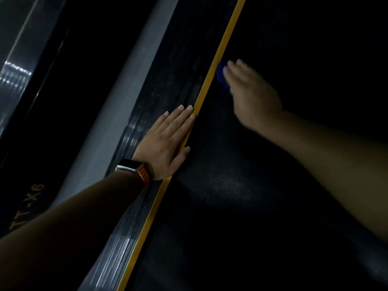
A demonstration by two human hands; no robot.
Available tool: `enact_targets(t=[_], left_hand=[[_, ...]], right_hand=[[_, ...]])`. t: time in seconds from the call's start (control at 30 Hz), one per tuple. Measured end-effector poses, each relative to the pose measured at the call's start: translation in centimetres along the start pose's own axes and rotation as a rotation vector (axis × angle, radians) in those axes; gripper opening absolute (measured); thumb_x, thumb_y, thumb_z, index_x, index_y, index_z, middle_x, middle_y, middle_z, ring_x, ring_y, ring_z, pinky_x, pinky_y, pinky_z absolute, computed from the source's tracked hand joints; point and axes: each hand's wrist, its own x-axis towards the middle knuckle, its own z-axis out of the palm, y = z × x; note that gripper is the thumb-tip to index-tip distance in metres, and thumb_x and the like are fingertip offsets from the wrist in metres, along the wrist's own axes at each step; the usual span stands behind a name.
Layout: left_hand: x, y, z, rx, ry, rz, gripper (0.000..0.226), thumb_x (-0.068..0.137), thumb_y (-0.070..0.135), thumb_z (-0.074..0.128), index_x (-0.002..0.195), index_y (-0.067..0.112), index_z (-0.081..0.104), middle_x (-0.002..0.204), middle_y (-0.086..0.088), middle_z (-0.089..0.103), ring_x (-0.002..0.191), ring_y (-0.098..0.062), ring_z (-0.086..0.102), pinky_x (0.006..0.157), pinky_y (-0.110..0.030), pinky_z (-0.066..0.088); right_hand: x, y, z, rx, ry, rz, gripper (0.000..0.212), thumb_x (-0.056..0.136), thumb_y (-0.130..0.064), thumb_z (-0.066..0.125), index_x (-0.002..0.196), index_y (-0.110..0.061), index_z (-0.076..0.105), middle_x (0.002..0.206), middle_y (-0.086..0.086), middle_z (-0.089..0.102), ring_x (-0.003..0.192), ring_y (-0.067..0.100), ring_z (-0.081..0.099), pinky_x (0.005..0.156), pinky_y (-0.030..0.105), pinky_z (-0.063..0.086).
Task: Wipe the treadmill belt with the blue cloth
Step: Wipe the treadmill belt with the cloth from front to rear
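My left forearm fills the lower left; the left hand (168, 141) lies flat on the side rail (178, 70), fingers straight. Upper centre, the right hand (252, 95) presses the blue cloth (221, 75) onto the treadmill belt (252, 206) with flat fingers (blurred). I judge wiping is under way; next, stroke across the belt.

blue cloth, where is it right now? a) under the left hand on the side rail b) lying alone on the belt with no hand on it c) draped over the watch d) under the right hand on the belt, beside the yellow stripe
D: the blue cloth peeks out from under the flat fingers of the right hand on the belt, just beside the yellow stripe.
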Motion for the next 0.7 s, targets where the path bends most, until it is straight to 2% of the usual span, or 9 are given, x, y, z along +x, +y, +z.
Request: enact_targets(t=[0.1, 0.13, 0.2, 0.3, 0.43, 0.57, 0.63, 0.7], left_hand=[[0.0, 0.0, -0.1, 0.007, 0.006, 0.003, 0.075, 0.102, 0.046, 0.037, 0.164, 0.010, 0.017, 0.173, -0.008, 0.010, 0.160, -0.022, 0.004, 0.130, -0.043, 0.004], [0.0, 0.0, -0.2, 0.008, 0.004, 0.005, 0.075, 0.102, 0.046, 0.038, 0.164, 0.011, 0.017, 0.173, -0.008, 0.010, 0.160, -0.022, 0.004, 0.130, -0.043, 0.005], [-0.1, 0.0, -0.1, 0.012, -0.005, 0.003, 0.075, 0.101, 0.046, 0.038, 0.165, 0.011, 0.016, 0.173, -0.007, 0.009, 0.160, -0.022, 0.003, 0.130, -0.045, 0.006], [-0.1, -0.1, 0.0, 0.013, -0.008, 0.004, 0.076, 0.101, 0.048, 0.037, 0.165, 0.012, 0.015, 0.173, -0.007, 0.009, 0.160, -0.022, 0.004, 0.130, -0.045, 0.006], [0.0, 0.0, -0.1, 0.002, -0.010, 0.000, 0.077, 0.101, 0.047, 0.038, 0.165, 0.012, 0.015, 0.173, -0.007, 0.009, 0.160, -0.022, 0.004, 0.130, -0.046, 0.006], [0.0, 0.0, -0.1, 0.002, -0.014, -0.001, 0.076, 0.101, 0.047, 0.037, 0.165, 0.012, 0.014, 0.173, -0.008, 0.009, 0.160, -0.023, 0.004, 0.129, -0.049, 0.009], [0.0, 0.0, -0.1, 0.001, -0.010, 0.002, 0.076, 0.101, 0.047, 0.037, 0.165, 0.012, 0.015, 0.173, -0.008, 0.010, 0.160, -0.024, 0.005, 0.129, -0.049, 0.010], [0.0, 0.0, -0.1, -0.002, -0.009, 0.003, 0.076, 0.102, 0.047, 0.036, 0.165, 0.011, 0.015, 0.173, -0.009, 0.011, 0.160, -0.024, 0.006, 0.129, -0.049, 0.011]], right_hand=[[-5.6, -4.1, 1.3, 0.100, -0.037, -0.197, 0.055, 0.088, 0.004, 0.052, 0.141, -0.011, 0.048, 0.156, 0.005, 0.035, 0.148, 0.025, 0.023, 0.118, 0.043, 0.028], [-6.5, -4.3, 1.2, 0.141, -0.077, -0.254, 0.055, 0.088, 0.005, 0.051, 0.140, -0.011, 0.050, 0.155, 0.004, 0.037, 0.148, 0.024, 0.023, 0.118, 0.043, 0.029], [-5.8, -2.6, 0.0, 0.179, -0.101, -0.287, 0.062, 0.090, 0.007, 0.046, 0.147, -0.017, 0.042, 0.157, -0.002, 0.033, 0.149, 0.016, 0.019, 0.116, 0.039, 0.033], [-2.7, 0.6, -2.0, 0.134, -0.137, -0.235, 0.068, 0.090, 0.005, 0.046, 0.151, -0.020, 0.033, 0.158, 0.000, 0.031, 0.146, 0.016, 0.028, 0.113, 0.037, 0.036], [0.9, 1.3, -4.7, 0.132, -0.121, -0.172, 0.048, 0.094, -0.009, 0.056, 0.141, -0.015, 0.051, 0.138, 0.009, 0.056, 0.121, 0.027, 0.056, 0.098, 0.038, 0.047], [1.5, 0.4, -6.3, 0.106, -0.113, -0.057, 0.034, 0.092, -0.021, 0.062, 0.126, -0.027, 0.060, 0.118, 0.006, 0.062, 0.102, 0.024, 0.060, 0.080, 0.033, 0.046], [1.8, 0.4, -7.3, 0.345, -0.158, 0.053, 0.031, 0.092, -0.016, 0.063, 0.120, -0.029, 0.062, 0.114, -0.004, 0.065, 0.101, 0.011, 0.062, 0.080, 0.029, 0.049], [1.9, 0.7, -8.3, 0.657, -0.233, 0.133, 0.033, 0.094, -0.008, 0.059, 0.120, -0.027, 0.062, 0.107, -0.014, 0.066, 0.095, -0.004, 0.063, 0.078, 0.019, 0.054]])
